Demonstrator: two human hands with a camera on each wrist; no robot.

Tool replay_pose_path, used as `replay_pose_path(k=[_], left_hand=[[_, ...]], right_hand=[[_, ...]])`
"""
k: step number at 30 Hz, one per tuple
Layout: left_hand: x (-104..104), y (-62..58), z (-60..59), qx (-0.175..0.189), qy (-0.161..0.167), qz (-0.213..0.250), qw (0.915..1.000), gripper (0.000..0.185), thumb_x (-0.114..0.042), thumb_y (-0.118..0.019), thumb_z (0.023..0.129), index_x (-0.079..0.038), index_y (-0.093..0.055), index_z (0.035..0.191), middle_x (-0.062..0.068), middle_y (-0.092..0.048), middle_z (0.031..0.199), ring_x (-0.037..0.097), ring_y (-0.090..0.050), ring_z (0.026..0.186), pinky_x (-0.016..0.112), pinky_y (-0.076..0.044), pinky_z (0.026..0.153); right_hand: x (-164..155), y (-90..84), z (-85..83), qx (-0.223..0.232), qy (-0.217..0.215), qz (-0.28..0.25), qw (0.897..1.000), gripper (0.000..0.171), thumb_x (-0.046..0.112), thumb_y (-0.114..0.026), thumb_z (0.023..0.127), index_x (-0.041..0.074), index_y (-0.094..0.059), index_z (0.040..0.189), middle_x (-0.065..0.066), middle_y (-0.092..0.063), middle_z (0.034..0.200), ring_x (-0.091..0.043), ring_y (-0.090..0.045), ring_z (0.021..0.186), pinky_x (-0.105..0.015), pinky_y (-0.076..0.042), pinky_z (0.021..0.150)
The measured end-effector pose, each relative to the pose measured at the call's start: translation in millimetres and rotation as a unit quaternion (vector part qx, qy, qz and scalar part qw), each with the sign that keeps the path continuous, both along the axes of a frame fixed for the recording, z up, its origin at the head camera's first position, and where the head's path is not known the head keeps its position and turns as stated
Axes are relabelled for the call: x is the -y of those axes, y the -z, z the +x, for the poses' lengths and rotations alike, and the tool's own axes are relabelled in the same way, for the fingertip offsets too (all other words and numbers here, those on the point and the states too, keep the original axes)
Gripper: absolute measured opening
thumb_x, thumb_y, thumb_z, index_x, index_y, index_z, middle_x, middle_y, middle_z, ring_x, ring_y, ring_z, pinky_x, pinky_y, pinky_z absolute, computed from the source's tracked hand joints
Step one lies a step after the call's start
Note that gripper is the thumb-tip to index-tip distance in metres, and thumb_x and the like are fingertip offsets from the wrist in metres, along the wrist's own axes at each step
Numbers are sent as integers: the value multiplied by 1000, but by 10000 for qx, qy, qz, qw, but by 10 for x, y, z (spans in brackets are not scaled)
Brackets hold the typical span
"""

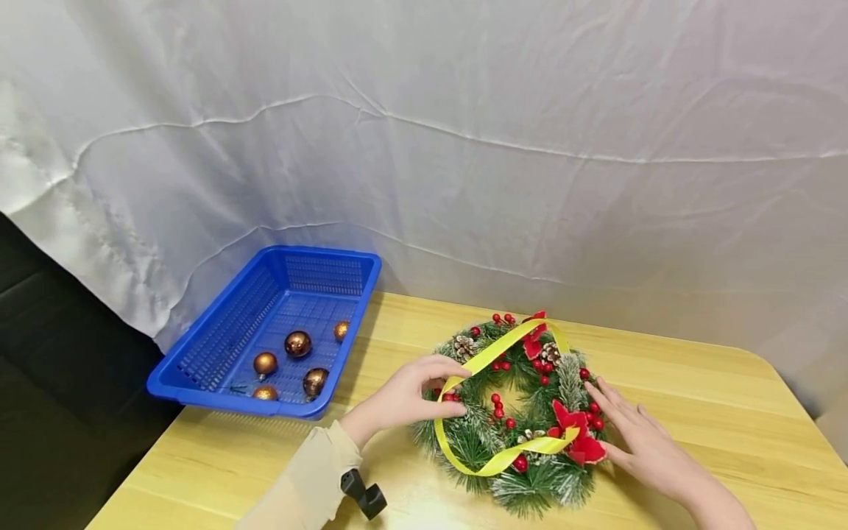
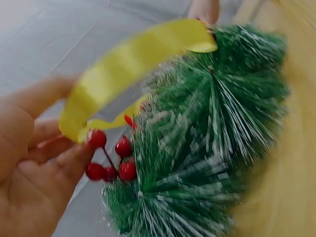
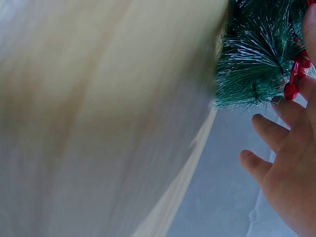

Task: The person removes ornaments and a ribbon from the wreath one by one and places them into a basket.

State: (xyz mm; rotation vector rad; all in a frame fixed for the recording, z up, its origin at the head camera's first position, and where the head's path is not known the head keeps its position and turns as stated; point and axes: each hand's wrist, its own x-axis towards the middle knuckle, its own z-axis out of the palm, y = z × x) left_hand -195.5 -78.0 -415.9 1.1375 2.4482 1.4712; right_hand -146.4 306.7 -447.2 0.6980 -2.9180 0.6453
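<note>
A green frosted wreath (image 1: 523, 412) with red berries, pine cones and red flowers lies on the wooden table (image 1: 695, 383). A yellow ribbon (image 1: 493, 353) loops over and around it. My left hand (image 1: 424, 394) pinches the ribbon at the wreath's left side; in the left wrist view the ribbon (image 2: 123, 64) bends at my fingers (image 2: 59, 163) beside red berries (image 2: 111, 158). My right hand (image 1: 636, 434) lies with straight fingers on the wreath's right edge, by a red flower (image 1: 576, 438). The right wrist view shows those fingers (image 3: 276, 148) next to the green needles (image 3: 252, 59).
A blue plastic basket (image 1: 199, 368) stands at the table's back left, holding several bronze ball ornaments (image 1: 298, 344). A white cloth (image 1: 464, 147) hangs behind the table. The table's left edge drops to a dark area (image 1: 53, 368).
</note>
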Motion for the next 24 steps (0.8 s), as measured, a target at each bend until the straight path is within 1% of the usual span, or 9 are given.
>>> replay_pose_path(k=[2,3,7,10,11,14,17,20,24], left_hand=[[42,-9,32,-132,123,-225,9996,61,-33,-80,76,-17,-57,131,-7,-54,129,8,-52,104,26,-48,91],[60,-11,42,-164,223,-270,9993,67,-33,-82,74,-18,-55,133,-6,-53,132,9,-52,107,27,-48,91],[122,-10,65,-345,774,-416,9955,90,-26,-88,63,-13,-46,141,0,-43,144,15,-44,125,31,-41,102],[151,3,83,-499,1069,-671,9907,102,-22,-89,58,-10,-38,146,4,-34,150,20,-35,135,33,-33,108],[155,7,89,-533,1082,-788,9896,103,-23,-89,59,-11,-37,146,3,-33,151,20,-33,136,33,-32,109],[148,16,102,-556,955,-1021,9886,98,-27,-87,62,-14,-39,146,0,-34,150,17,-34,135,34,-31,109],[130,38,95,-535,711,-1007,9909,85,-31,-83,67,-17,-46,142,-4,-42,144,13,-39,130,33,-32,109],[114,68,81,-549,566,-753,9940,70,-30,-81,71,-15,-55,134,-6,-51,135,10,-47,121,30,-38,104],[85,84,71,-455,429,-270,9977,46,-24,-80,74,-13,-68,117,-9,-61,120,7,-54,111,28,-42,100]], right_hand=[[3,-6,1,-5,2,7,10000,88,18,-70,85,18,-16,154,-9,-8,159,-50,-29,130,-55,3,112],[4,-8,1,-8,4,15,10000,88,18,-70,85,18,-16,154,-9,-8,159,-50,-29,130,-55,4,112],[6,-11,3,18,18,40,10000,88,18,-70,85,18,-16,154,-9,-7,159,-50,-29,130,-55,4,112],[6,-12,4,28,24,34,10000,87,18,-69,85,18,-16,154,-9,-7,159,-50,-29,130,-56,3,111],[7,-15,6,29,35,23,10000,87,18,-70,85,18,-16,154,-9,-7,159,-50,-29,130,-56,3,111],[5,-13,9,7,27,11,10000,87,17,-69,85,18,-16,154,-9,-7,159,-51,-29,130,-56,3,111],[5,-12,12,3,36,14,10000,87,17,-69,85,18,-16,154,-9,-7,159,-51,-29,130,-55,3,112],[7,-13,13,15,51,32,10000,88,17,-69,85,18,-15,154,-8,-7,159,-51,-29,130,-55,3,112],[9,-15,15,9,56,43,10000,87,19,-69,86,18,-15,154,-9,-7,159,-51,-29,130,-55,3,112]])
